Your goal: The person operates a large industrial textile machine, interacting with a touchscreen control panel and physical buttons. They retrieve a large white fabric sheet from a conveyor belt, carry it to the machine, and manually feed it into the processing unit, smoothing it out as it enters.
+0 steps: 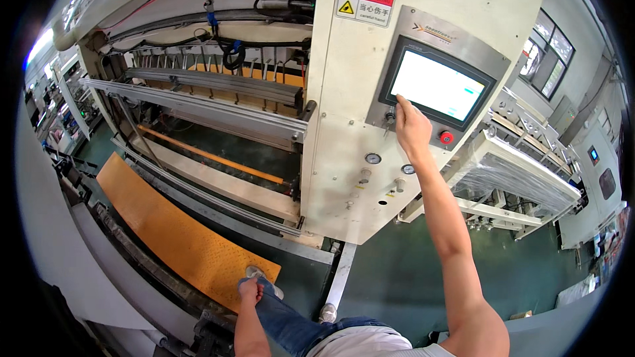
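Note:
My right hand (411, 127) is stretched out to a touchscreen (438, 86) set in a grey metal plate on a cream machine cabinet (354, 92). One fingertip meets the screen's lower left corner; the hand holds nothing that I can see. A small key switch (390, 118) sits just left of the fingers, and a red emergency stop button (446, 137) lies right of the wrist. The display is bright, its details washed out. Down by my knee, my left hand (252, 289) hangs with its fingers curled in, and no object shows in it.
Pressure gauges (374, 158) and knobs (399, 185) stick out below the screen. Left of the cabinet, metal rails (205, 107) span the machine's open bay. A yellow step plate (178, 235) runs along the floor beneath my foot. A film-wrapped frame (516, 172) stands at right.

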Available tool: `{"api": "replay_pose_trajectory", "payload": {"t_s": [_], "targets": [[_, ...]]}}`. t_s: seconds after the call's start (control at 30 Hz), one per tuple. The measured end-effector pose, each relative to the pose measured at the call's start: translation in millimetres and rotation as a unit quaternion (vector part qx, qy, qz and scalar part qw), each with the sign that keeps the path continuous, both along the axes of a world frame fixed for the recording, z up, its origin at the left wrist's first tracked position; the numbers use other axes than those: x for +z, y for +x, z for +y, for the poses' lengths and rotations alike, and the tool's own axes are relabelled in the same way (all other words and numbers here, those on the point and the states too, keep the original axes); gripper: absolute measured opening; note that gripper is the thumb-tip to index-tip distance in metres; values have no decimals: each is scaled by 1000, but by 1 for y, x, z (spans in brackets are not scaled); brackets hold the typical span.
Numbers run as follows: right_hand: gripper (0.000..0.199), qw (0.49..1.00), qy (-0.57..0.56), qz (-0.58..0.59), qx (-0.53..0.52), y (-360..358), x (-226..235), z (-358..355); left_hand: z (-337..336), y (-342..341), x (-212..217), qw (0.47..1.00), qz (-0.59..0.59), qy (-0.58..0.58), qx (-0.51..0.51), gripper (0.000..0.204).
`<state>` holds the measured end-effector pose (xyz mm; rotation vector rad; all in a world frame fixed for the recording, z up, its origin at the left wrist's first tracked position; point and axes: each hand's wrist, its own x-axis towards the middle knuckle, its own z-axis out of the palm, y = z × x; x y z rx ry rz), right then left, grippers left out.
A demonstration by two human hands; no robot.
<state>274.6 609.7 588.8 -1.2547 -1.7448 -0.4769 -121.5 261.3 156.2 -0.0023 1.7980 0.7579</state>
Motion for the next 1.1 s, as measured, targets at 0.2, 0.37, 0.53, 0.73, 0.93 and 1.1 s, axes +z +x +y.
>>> {"api": "replay_pose_trajectory", "payload": {"t_s": [0.2,0.37,0.53,0.73,0.93,1.1], "targets": [[26,1000,-12,-6,-13,2,4,3,2,6,26,1000,20,-13,-12,45],[26,1000,21,-4,0,2,-2,8,-1,1,19,999,28,-24,-8,44],[25,1000,-4,-14,-21,9,-1,-4,4,7,31,999,16,-28,-11,45],[25,997,40,51,-30,41,24,-12,5,4,26,999,-2,-32,4,45],[28,994,64,70,-59,68,63,-20,7,8,34,1000,7,-15,-2,42],[28,993,78,53,-71,76,68,-15,5,6,27,1000,3,2,-23,42]]}}
